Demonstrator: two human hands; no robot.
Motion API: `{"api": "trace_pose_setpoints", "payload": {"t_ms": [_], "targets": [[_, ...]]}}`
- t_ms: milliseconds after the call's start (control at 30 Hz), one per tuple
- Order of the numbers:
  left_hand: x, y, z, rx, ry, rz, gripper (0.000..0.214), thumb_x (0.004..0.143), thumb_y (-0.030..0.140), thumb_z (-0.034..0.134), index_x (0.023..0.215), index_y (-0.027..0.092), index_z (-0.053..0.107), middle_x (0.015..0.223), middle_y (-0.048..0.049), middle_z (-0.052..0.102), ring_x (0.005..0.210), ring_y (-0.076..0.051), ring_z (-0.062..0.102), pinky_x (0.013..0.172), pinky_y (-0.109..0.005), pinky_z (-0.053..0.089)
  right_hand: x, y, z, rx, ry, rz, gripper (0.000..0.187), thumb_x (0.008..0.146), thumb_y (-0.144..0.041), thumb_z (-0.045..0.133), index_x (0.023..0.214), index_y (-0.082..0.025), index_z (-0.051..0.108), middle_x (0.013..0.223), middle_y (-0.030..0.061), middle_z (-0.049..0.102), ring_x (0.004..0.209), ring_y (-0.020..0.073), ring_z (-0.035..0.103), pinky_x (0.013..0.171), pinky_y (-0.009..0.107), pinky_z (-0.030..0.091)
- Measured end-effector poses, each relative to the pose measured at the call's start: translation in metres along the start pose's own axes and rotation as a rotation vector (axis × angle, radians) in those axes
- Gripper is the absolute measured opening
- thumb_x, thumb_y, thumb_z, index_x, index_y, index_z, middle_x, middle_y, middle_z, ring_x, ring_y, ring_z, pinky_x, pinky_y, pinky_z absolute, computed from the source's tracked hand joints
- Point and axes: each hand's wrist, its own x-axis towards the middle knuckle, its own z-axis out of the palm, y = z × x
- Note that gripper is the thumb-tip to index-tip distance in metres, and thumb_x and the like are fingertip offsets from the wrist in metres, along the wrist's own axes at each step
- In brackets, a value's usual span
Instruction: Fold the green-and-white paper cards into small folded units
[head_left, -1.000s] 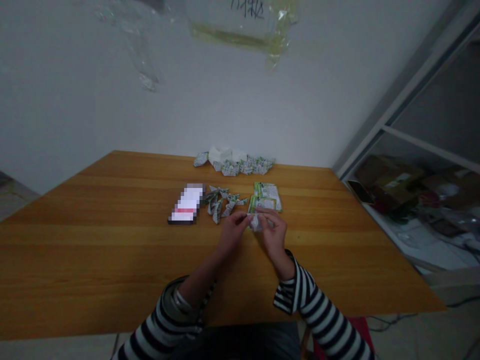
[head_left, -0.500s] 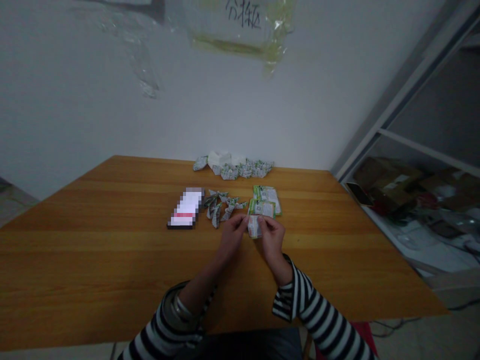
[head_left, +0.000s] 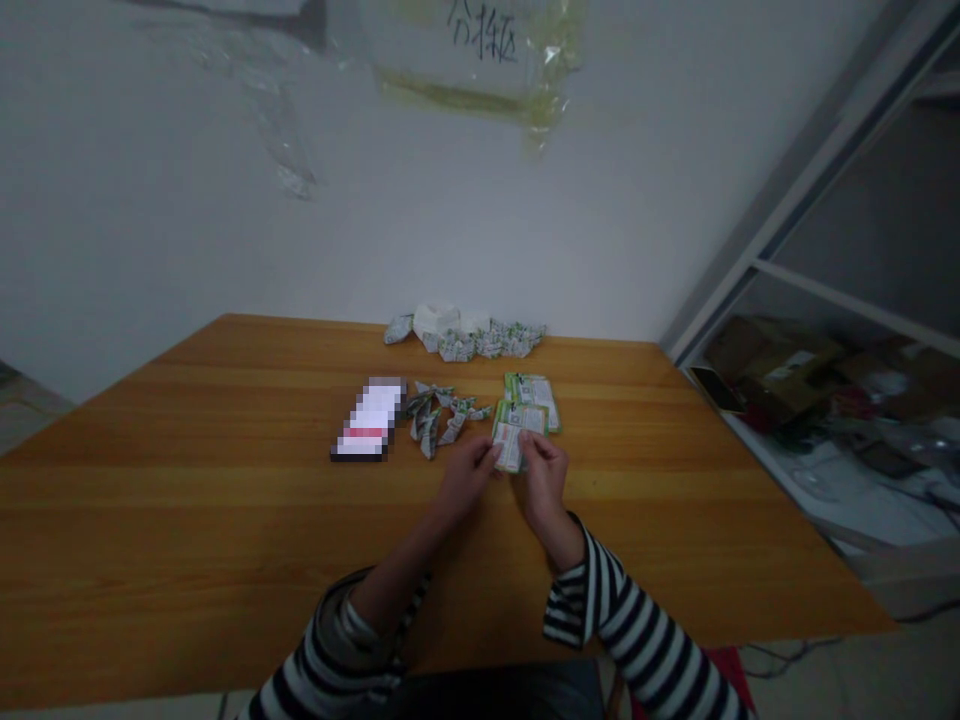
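Note:
Both my hands sit near the middle of the wooden table. My left hand point(head_left: 465, 478) and my right hand point(head_left: 544, 483) pinch opposite edges of a small green-edged paper packet point(head_left: 510, 442), whose lower part stands between my fingers. Just beyond my right hand lies a small pile of similar green-and-white packets point(head_left: 532, 395). Left of my hands are several folded paper pieces point(head_left: 442, 418), and beyond them lies a longer row of folded paper pieces point(head_left: 465, 338) at the far table edge.
A phone point(head_left: 367, 420) with a pixelated screen lies on the wooden table point(head_left: 187, 530), left of the folded pieces. A metal shelf point(head_left: 817, 300) with cardboard and clutter stands to the right. A plastic sheet hangs on the wall point(head_left: 150, 200) behind.
The packet between my hands has opened out and now shows its green edge, tilted toward the pile. The view has shifted slightly, with the table sitting a little lower.

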Motion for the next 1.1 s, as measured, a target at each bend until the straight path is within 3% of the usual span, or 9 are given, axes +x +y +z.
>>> {"api": "trace_pose_setpoints", "payload": {"t_ms": [200,300,433,533,633,733,900,1100], "targets": [[-0.002,0.008,-0.01,0.09,0.128,-0.046,0.025,0.083,0.033,0.054,0.068,0.015,0.063,0.051,0.002,0.055,0.047,-0.012,0.051,0.049,-0.023,0.038,0.002,-0.005,-0.003,0.007,-0.141,0.071,0.022,0.073,-0.037,0.074,0.071,-0.015,0.072,0.067,0.001,0.066,0.06,0.0135,0.054,0.059,0.025,0.043],[-0.003,0.013,-0.012,0.014,0.181,-0.037,0.027,0.082,0.038,0.059,0.07,0.014,0.064,0.06,0.0003,0.061,0.055,-0.013,0.055,0.055,-0.023,0.042,0.003,-0.007,-0.003,0.004,-0.102,0.068,0.022,0.073,-0.038,0.074,0.073,-0.016,0.073,0.069,0.0013,0.068,0.061,0.0137,0.056,0.06,0.025,0.044],[-0.002,0.014,-0.006,-0.133,0.187,-0.027,0.029,0.08,0.042,0.062,0.075,0.014,0.064,0.07,-0.0014,0.065,0.066,-0.014,0.059,0.064,-0.024,0.047,-0.003,-0.005,0.004,0.162,-0.059,0.13,0.024,0.074,-0.039,0.074,0.085,-0.018,0.075,0.087,0.0048,0.073,0.074,0.0175,0.063,0.072,0.03,0.05],[0.0,0.012,-0.005,-0.2,0.226,-0.02,0.029,0.08,0.043,0.059,0.078,0.014,0.064,0.072,-0.0018,0.065,0.067,-0.015,0.058,0.063,-0.025,0.047,-0.004,-0.011,0.007,0.189,-0.156,0.157,0.024,0.074,-0.04,0.074,0.086,-0.019,0.076,0.094,0.0065,0.075,0.082,0.0199,0.066,0.078,0.032,0.051],[0.001,0.012,-0.012,-0.16,0.291,-0.034,0.029,0.08,0.042,0.058,0.075,0.014,0.063,0.067,-0.0002,0.06,0.059,-0.013,0.053,0.053,-0.022,0.043,0.006,-0.027,-0.001,0.122,-0.346,0.172,0.029,0.076,-0.046,0.072,0.091,-0.021,0.077,0.102,0.0079,0.074,0.092,0.0221,0.067,0.082,0.034,0.052],[0.002,0.013,-0.017,-0.091,0.225,-0.061,0.03,0.079,0.043,0.056,0.066,0.015,0.059,0.054,0.003,0.05,0.048,-0.011,0.045,0.043,-0.02,0.035,0.022,-0.044,-0.02,-0.053,-0.572,0.191,0.034,0.074,-0.042,0.075,0.1,-0.021,0.076,0.108,0.0088,0.073,0.097,0.0228,0.067,0.084,0.034,0.052],[0.002,0.01,-0.016,0.061,-0.025,-0.054,0.032,0.08,0.042,0.051,0.067,0.015,0.062,0.053,0.0019,0.051,0.048,-0.011,0.044,0.045,-0.022,0.033,0.037,-0.051,-0.04,-0.2,-0.717,0.159,0.047,0.066,-0.028,0.082,0.112,-0.026,0.071,0.101,0.0038,0.075,0.084,0.0187,0.068,0.076,0.03,0.052],[0.001,0.009,-0.016,0.203,-0.155,-0.009,0.031,0.081,0.037,0.047,0.061,0.016,0.056,0.056,0.0013,0.05,0.056,-0.013,0.044,0.051,-0.023,0.031,0.038,-0.057,-0.041,-0.401,-0.805,-0.013,0.021,0.068,-0.027,0.08,0.088,-0.022,0.079,0.086,0.005,0.075,0.078,0.0166,0.066,0.071,0.026,0.049]]}}
